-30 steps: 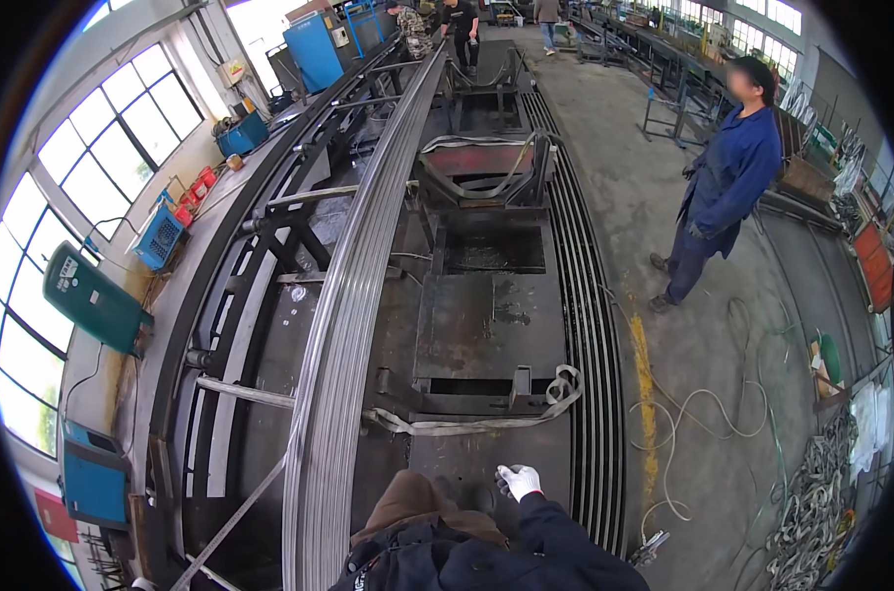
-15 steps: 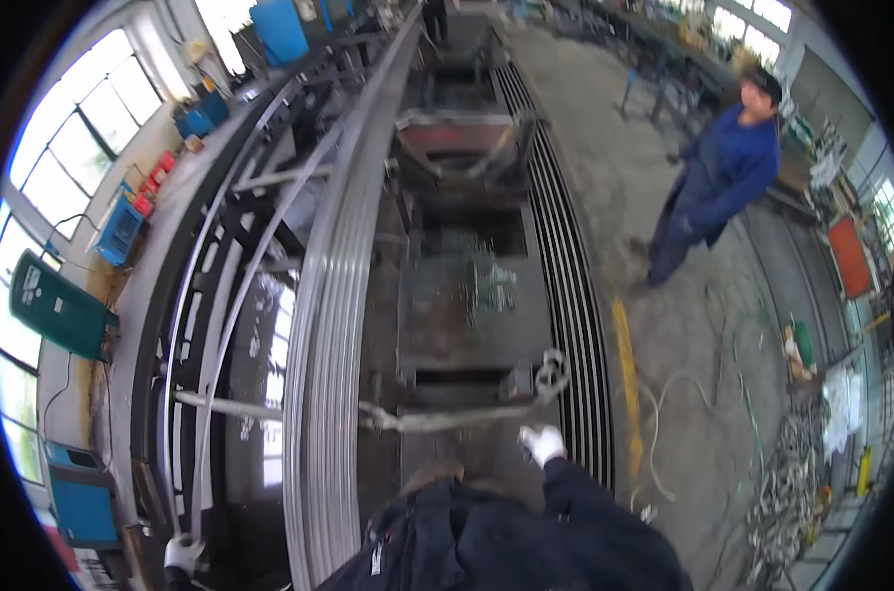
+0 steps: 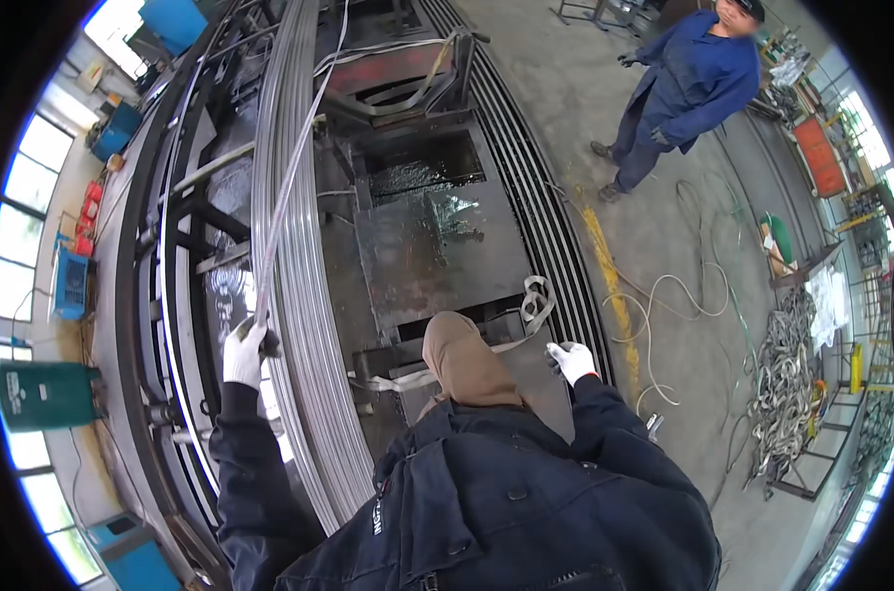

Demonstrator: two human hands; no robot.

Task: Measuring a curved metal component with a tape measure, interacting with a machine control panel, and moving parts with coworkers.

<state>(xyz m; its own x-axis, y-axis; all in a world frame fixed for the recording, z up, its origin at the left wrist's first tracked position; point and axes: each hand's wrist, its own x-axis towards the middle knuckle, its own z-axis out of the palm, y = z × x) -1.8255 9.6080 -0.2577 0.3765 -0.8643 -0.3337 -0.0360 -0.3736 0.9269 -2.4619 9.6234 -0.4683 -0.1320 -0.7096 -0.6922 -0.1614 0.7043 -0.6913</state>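
A co-worker in blue overalls (image 3: 685, 89) stands on the grey concrete floor (image 3: 663, 236) of a metal workshop, well apart from a long steel frame (image 3: 141, 295). A yellow line (image 3: 612, 286) runs along the floor beside black rails (image 3: 545, 207), with pale cables (image 3: 678, 295) looped just past it. A heap of scrap metal strips (image 3: 787, 379) lies near a green bucket (image 3: 782, 236). By the windows (image 3: 18, 236) on the other side stand a green machine cabinet (image 3: 45, 394), a blue box (image 3: 70, 284) and red canisters (image 3: 92, 202).
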